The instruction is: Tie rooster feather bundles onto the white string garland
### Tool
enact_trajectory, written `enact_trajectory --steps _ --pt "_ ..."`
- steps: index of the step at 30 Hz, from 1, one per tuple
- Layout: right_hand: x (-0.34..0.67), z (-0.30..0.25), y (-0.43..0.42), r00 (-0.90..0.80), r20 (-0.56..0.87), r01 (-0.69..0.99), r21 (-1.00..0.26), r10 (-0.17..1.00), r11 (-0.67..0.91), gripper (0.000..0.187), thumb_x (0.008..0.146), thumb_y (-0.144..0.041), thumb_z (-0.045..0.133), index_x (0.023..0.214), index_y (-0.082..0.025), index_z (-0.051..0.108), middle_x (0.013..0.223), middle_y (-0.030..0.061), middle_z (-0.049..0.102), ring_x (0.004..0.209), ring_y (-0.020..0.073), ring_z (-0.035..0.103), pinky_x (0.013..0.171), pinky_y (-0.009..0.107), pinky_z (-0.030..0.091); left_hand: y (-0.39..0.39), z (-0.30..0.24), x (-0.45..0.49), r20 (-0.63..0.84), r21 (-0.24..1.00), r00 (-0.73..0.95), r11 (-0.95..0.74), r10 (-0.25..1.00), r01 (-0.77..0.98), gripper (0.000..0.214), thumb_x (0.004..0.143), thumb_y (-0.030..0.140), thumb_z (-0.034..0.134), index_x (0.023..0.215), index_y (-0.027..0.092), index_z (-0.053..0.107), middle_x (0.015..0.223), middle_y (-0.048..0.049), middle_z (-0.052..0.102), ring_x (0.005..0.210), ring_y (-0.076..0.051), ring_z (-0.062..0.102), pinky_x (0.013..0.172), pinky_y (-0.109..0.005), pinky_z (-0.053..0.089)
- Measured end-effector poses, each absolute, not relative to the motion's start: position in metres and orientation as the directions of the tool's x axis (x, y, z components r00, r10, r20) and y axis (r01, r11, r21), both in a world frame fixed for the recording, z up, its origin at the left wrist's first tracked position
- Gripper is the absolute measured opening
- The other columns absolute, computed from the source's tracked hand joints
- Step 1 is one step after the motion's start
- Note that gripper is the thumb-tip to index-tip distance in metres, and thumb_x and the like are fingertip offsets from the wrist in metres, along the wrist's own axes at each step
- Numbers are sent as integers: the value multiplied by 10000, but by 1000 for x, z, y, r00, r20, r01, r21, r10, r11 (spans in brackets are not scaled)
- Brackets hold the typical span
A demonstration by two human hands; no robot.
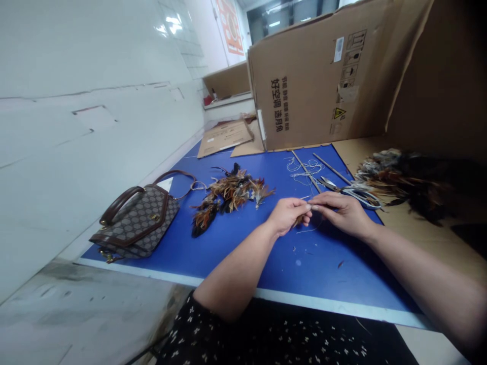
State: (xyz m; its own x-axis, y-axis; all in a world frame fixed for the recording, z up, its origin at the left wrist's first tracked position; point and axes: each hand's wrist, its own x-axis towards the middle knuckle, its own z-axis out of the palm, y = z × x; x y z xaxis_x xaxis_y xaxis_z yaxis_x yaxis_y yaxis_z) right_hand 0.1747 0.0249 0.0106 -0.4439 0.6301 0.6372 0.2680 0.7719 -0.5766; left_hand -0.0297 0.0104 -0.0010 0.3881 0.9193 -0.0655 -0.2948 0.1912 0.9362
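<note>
My left hand [289, 215] is closed in a pinch over the blue table, with a small bunch of brown feathers [299, 221] showing below its fingers. Thumb and fingers of my right hand [344, 213] are pinched together at the left fingertips; what lies between them is too small to make out. A thin pale thread trails below the hands. Just beyond the right hand lie scissors [361, 195] with pale handles. Loose pale string [304, 170] is tangled around a thin stick [305, 171]. To the left, a pile of brown and black feathers [232, 190] rests on the table.
A brown patterned handbag [139, 220] stands at the table's left side by the white wall. Large cardboard boxes [308, 91] rise at the back. More feathers [403, 182] lie on cardboard at the right. Another stick [331, 168] and feather scraps lie on the blue table [236, 253].
</note>
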Motion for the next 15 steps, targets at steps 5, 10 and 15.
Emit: enact_trajectory --steps 5,10,15 --pt "176 15 22 -437 615 279 -601 657 749 166 991 -314 633 932 -238 769 1015 82 782 939 231 741 845 369 615 10 -3 -28 -103 938 402 223 910 -264 419 730 404 892 920 78 710 740 -38 677 568 -98 615 583 -262 526" --pt "174 12 19 -461 559 289 -639 689 712 195 999 -352 609 915 -234 740 989 88 759 775 208 706 677 340 602 8 0 -28 -93 978 378 155 921 -137 349 804 404 839 878 94 698 725 -43 670 558 -94 610 567 -246 509" --pt "170 8 17 -246 650 357 -629 719 690 187 963 -393 684 1038 -256 788 1023 91 783 850 240 740 763 388 633 8 2 -28 -24 967 333 106 943 -230 401 781 455 845 899 104 690 727 -25 657 564 -94 604 566 -245 506"
